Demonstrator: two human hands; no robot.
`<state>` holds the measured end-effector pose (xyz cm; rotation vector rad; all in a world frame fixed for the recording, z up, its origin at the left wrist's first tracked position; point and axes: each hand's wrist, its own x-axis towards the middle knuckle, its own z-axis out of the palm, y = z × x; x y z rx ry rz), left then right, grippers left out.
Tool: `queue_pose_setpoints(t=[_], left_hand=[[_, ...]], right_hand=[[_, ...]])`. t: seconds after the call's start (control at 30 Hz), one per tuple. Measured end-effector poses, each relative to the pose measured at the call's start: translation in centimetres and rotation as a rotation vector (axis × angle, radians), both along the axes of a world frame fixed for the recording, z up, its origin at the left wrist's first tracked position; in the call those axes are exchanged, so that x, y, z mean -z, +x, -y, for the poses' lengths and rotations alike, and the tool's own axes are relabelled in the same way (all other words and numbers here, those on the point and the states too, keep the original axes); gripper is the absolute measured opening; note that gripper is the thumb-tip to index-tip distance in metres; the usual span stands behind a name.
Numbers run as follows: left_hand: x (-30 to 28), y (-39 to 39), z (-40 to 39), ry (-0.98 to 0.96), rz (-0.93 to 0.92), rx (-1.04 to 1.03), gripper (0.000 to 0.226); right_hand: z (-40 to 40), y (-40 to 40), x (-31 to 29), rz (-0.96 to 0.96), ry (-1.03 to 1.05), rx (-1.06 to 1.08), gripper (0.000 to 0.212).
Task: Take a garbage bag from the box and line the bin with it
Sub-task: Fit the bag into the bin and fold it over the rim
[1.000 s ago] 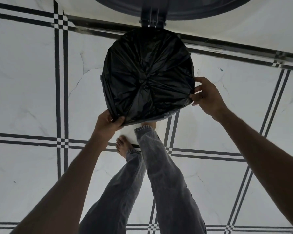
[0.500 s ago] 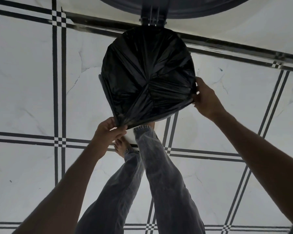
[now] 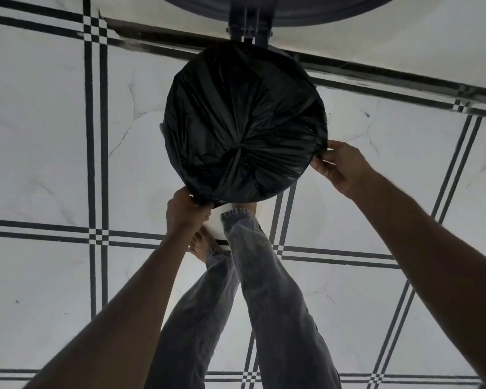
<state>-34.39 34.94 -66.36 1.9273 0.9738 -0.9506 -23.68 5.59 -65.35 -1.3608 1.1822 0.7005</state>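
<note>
A black garbage bag [image 3: 244,122] is stretched over the round mouth of the bin, its folds gathering toward the middle. Only a sliver of the white bin body [image 3: 218,227] shows below the bag. My left hand [image 3: 184,213] pinches the bag's edge at the near left of the rim. My right hand [image 3: 340,164] grips the bag's edge at the right side of the rim. The bin's raised lid [image 3: 278,7] stands open at the top of the view on its hinge [image 3: 249,23]. The box is out of sight.
The bin stands on a white tiled floor [image 3: 40,164] with black grid lines, close to a wall with a dark base strip [image 3: 404,77]. My legs in grey jeans [image 3: 250,304] and a bare foot [image 3: 201,245] are right in front of the bin.
The bag's near edge, lifted off the rim half a second ago, now lies down around it. My left hand has dropped lower at the near rim; my right hand has slid down the right side.
</note>
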Motion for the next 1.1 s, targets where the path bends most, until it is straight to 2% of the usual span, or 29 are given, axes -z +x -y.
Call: queue_pose_setpoints(t=[0.03,0.1,0.13,0.2,0.27,0.3,0.33,0.4,0.43,0.47,0.53,0.6,0.67,0.77,0.83,0.97,1.03,1.1], left_hand=[[0.3,0.3,0.0,-0.031,-0.008,-0.115,0.018],[0.9,0.9,-0.6,-0.118,-0.011,-0.346,0.037],[1.2,1.0,-1.0,-0.159,-0.009,-0.376,0.049],[0.9,1.2,-2.3,-0.211,-0.049,-0.227,0.075],[-0.3,0.8,-3.7,-0.102,-0.145,0.101,0.094],[-1.3,0.6,-4.3,0.012,-0.136,0.2,0.09],[-2.3,0.5,-4.5,0.138,-0.035,0.217,0.075],[-5.0,0.8,-3.8,0.334,0.38,0.155,0.033],[-6.2,1.6,-2.6,0.324,0.573,0.126,0.023],[-7.1,2.6,-1.2,0.237,0.701,0.129,0.021],[-7.2,5.1,2.0,0.006,0.77,0.223,0.025],[-5.9,7.6,4.6,-0.132,0.675,0.285,0.034],[-2.7,10.4,6.2,-0.156,0.48,0.265,0.043],[1.3,12.8,5.7,-0.117,0.248,0.121,0.05],[2.8,13.3,5.0,-0.133,0.227,0.062,0.053],[3.6,11.6,2.5,-0.127,0.204,0.051,0.066],[3.3,10.6,1.8,-0.118,0.18,0.067,0.07],[2.9,10.2,1.9,-0.133,0.252,0.123,0.07]], right_hand=[[0.0,-0.1,0.0,0.017,-0.013,-0.012,0.036],[-0.6,0.0,-0.4,0.07,-0.065,-0.043,0.041],[-1.0,0.0,-0.6,0.098,-0.077,-0.05,0.045],[-1.8,-0.1,-1.1,0.153,-0.073,-0.079,0.047],[-2.9,-0.1,-1.9,0.217,-0.081,-0.163,0.041],[-3.4,-0.1,-2.3,0.263,-0.1,-0.214,0.042],[-3.7,-0.3,-2.4,0.322,-0.15,-0.283,0.049],[-4.1,-0.6,-2.4,0.463,-0.281,-0.488,0.066],[-4.1,-0.8,-2.2,0.51,-0.342,-0.587,0.072],[-4.1,-0.8,-2.0,0.517,-0.392,-0.647,0.075],[-4.3,-0.9,-2.1,0.529,-0.445,-0.672,0.075],[-4.9,-1.2,-2.7,0.644,-0.494,-0.744,0.075],[-5.1,-0.8,-2.6,0.71,-0.532,-0.863,0.076],[-5.8,-1.0,-2.7,0.543,-0.646,-1.063,0.08],[-5.8,-1.2,-2.3,0.482,-0.681,-1.126,0.088],[-4.8,-1.1,-1.2,0.58,-0.663,-1.042,0.082],[-4.2,-0.5,-1.0,0.521,-0.656,-0.934,0.081],[-3.6,0.1,-1.6,0.424,-0.677,-0.907,0.087]])
